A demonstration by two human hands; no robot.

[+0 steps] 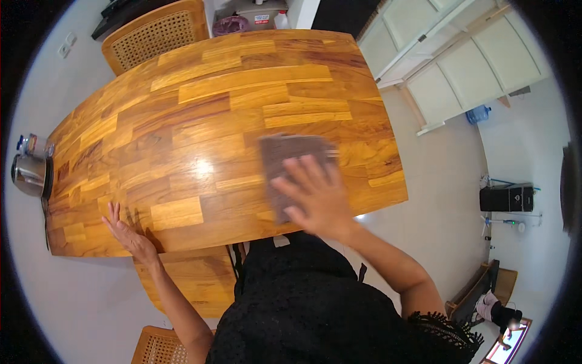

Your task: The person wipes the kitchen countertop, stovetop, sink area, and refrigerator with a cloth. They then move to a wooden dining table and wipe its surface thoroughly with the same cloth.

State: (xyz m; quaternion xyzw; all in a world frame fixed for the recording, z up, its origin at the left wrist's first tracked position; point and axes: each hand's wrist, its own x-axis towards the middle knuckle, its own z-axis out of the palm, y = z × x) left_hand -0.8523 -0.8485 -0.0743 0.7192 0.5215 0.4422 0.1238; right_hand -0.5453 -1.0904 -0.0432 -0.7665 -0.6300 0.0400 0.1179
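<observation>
Flat on the wooden tabletop (218,118) lies a folded grey-brown cloth (284,159). My right hand (318,195) presses on it, fingers spread and slightly blurred, near the table's front edge. To the left, my left hand (129,236) is just over the table's near edge, its fingers apart and nothing in it. Whether it touches the wood I cannot tell.
A metal kettle (29,175) and a plastic container (36,144) stand at the far left end. A cane-backed chair (154,41) is across the table, another (159,348) at lower left. White folding panels (473,63) stand at upper right; a person (495,311) is at lower right.
</observation>
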